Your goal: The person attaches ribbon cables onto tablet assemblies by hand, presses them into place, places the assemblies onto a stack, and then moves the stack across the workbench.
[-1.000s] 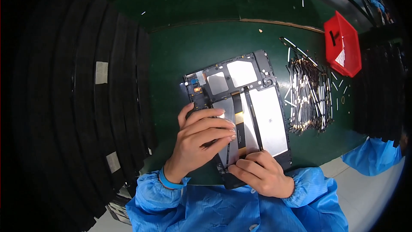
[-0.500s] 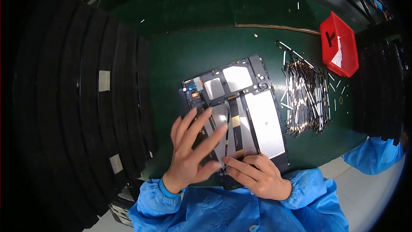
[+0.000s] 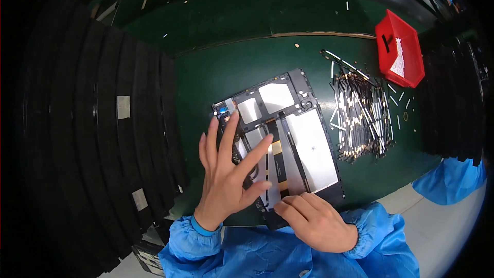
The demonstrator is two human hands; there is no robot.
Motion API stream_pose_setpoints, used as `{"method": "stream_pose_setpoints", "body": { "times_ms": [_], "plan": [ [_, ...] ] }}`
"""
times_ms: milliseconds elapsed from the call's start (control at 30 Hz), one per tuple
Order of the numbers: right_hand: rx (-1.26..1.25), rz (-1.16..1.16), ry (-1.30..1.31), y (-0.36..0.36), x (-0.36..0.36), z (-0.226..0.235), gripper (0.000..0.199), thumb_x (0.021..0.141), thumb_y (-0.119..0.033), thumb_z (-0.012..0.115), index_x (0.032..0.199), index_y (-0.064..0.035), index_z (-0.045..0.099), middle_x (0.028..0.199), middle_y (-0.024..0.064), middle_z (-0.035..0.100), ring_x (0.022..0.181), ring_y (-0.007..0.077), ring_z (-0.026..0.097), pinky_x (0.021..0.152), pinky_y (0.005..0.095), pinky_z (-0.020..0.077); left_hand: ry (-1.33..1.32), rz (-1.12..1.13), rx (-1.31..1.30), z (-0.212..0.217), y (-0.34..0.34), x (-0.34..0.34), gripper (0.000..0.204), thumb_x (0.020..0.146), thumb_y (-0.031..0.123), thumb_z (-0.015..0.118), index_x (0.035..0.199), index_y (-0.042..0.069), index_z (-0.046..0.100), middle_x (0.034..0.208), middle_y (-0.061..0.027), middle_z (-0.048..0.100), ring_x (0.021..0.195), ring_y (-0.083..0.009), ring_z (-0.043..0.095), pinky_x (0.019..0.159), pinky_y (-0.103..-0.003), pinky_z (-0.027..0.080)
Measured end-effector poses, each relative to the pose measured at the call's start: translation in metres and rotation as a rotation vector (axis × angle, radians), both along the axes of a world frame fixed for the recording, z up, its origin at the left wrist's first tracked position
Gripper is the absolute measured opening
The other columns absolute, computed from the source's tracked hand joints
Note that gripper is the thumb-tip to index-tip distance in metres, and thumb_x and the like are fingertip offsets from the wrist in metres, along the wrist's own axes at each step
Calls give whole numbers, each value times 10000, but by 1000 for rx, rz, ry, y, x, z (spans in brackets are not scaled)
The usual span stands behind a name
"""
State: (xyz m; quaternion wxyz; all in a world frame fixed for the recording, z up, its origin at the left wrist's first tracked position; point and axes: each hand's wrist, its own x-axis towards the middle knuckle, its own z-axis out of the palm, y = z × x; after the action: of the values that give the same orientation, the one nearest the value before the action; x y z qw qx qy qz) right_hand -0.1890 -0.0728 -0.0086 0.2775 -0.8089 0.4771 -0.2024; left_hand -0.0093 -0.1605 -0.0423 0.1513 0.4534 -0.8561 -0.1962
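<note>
An opened tablet-like device (image 3: 315,149) lies tilted on the green bench, its silver plates and black frame exposed. A dark flat cable with gold bands (image 3: 278,160) runs down its middle, with thin black strips (image 3: 294,150) on both sides. Over the device's left part my left hand (image 3: 222,185) is spread, fingers apart, holding nothing. At the lower edge my right hand (image 3: 318,221) is closed, fingers curled and pressed together by the end of the flat cable. Whatever is between those fingertips is hidden.
To the right lies a heap of thin black and silver strips (image 3: 362,116), with loose white slivers around it. A red bin (image 3: 385,54) with white pieces stands behind the heap. Black stacked trays (image 3: 108,139) line the left; more dark stacks (image 3: 446,108) stand at the right, near a blue sleeve (image 3: 450,183).
My left fingers have spread and shifted slightly up and left over the device. My right fingers have curled in and moved down a little. The whole view has shifted slightly.
</note>
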Motion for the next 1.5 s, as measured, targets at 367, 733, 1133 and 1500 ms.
{"method": "stream_pose_setpoints", "body": {
  "times_ms": [367, 733, 1133, 1500],
  "plan": [
    [-63, 39, 298, 22, 7, -4, 599, 817, -492, 578, 1164, -3, 590, 506, -8, 449, 485, 117, 451, 470, 225, 359, 125, 58, 28, -5, -6, -6, 522, 940, 478, 289, 1135, 172, 664, 1470, -224, 222, 1343, -456, 142, 1081, -514, 78],
    [-136, -318, 21, 21, -49, 0, 574, 759, -411, 688, 1115, 24, 573, 535, 56, 509, 459, 191, 531, 453, 319, 423, 241, 369, 183, 4, 90, -9, 622, 881, 308, 474, 1368, -40, 306, 1468, -272, 102, 1343, -478, 63, 1074, -534, 63],
    [198, -472, -258, 29, -81, 0, 516, 749, -258, 741, 1137, 32, 565, 575, 156, 558, 492, 286, 587, 471, 339, 460, 1039, 652, 557, 25, 119, -45, 564, 924, 183, 460, 1410, -17, 256, 1443, -173, 281, 1323, -258, 299, 1082, -327, 184],
    [261, -349, -582, 41, -103, 43, 467, 754, -77, 739, 1185, -18, 568, 496, 30, 413, 445, 81, 364, 456, 216, 355, 922, 542, -436, 187, 117, 75, 494, 959, 196, 346, 1413, 17, 275, 1397, -130, 372, 1245, -217, 415, 1040, -320, 322]
  ]
}}
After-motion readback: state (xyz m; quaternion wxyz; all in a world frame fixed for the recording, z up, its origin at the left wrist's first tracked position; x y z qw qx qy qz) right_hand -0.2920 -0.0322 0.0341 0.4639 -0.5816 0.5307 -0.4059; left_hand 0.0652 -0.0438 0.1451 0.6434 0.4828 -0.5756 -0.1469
